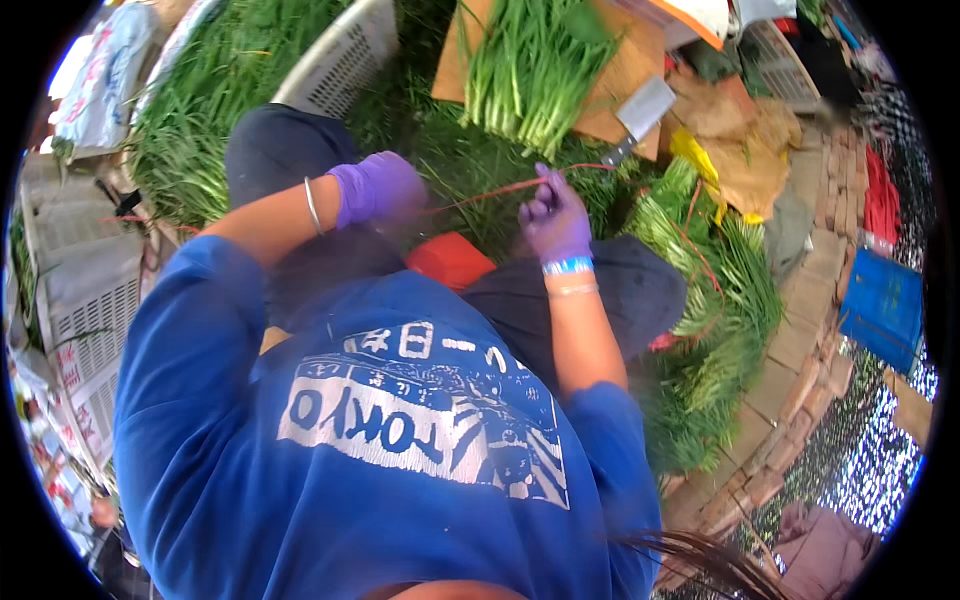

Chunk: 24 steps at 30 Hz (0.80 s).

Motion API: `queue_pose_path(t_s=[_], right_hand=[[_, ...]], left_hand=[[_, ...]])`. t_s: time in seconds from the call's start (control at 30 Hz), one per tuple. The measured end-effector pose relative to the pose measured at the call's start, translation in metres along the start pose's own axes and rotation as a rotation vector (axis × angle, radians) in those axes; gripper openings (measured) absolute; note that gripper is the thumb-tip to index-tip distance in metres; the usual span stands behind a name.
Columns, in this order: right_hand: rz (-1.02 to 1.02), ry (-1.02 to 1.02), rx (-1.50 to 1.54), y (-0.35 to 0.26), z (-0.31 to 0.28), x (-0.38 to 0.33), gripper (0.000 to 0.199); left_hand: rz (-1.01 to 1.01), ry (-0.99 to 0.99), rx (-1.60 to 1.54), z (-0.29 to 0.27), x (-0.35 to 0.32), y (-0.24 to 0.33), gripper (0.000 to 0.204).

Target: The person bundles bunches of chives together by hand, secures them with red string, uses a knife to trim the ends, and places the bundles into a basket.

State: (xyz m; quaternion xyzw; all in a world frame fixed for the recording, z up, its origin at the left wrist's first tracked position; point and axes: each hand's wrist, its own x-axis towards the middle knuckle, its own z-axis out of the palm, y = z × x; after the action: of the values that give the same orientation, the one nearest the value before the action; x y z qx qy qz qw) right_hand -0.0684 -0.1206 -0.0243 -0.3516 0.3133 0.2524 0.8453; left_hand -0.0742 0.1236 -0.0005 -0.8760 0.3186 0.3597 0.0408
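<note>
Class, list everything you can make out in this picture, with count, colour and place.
strings: at least 2, red, between the hands and over right greens
bunch: 1, green, on board
board: 1, brown, top centre
cleaver: 1, silver, dark handle, board's right edge
left greens: 1 heap, green, upper left
right greens: 1 heap, green, beside right knee
crates: at least 2, whitish, top and far left
sack: 1, brown, upper right
bricks: many, brownish, right
red cloth: 1, red, far right
blue bag: 1, blue, far right
shirt: 1, blue, bottom
left hand: 1, purple glove, centre
right hand: 1, purple glove, right of centre
</note>
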Motion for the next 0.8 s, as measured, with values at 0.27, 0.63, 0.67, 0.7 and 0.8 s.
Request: queue_pose_path(t_s=[0.27,0.63,0.67,0.7,0.8], right_hand=[[-0.036,0.641,0.454,0.071,-0.077,0.109,0.010],[-0.342,0.318,-0.153,0.128,-0.123,0.222,0.029],[-0.428,0.334,-0.505,0.128,-0.118,0.229,0.032],[-0.477,0.338,-0.742,0.124,-0.118,0.234,0.033],[-0.589,0.346,-1.441,0.107,-0.113,0.227,0.038]], left_hand=[[0.170,-0.155,0.140,0.019,0.065,0.000,0.015],[-0.779,0.450,-0.620,0.018,0.129,-0.094,0.015],[-0.817,0.367,-0.731,0.015,0.130,-0.101,0.016],[-0.848,0.282,-0.841,0.013,0.133,-0.105,0.016],[-0.877,0.498,-0.991,0.007,0.137,-0.109,0.017]])
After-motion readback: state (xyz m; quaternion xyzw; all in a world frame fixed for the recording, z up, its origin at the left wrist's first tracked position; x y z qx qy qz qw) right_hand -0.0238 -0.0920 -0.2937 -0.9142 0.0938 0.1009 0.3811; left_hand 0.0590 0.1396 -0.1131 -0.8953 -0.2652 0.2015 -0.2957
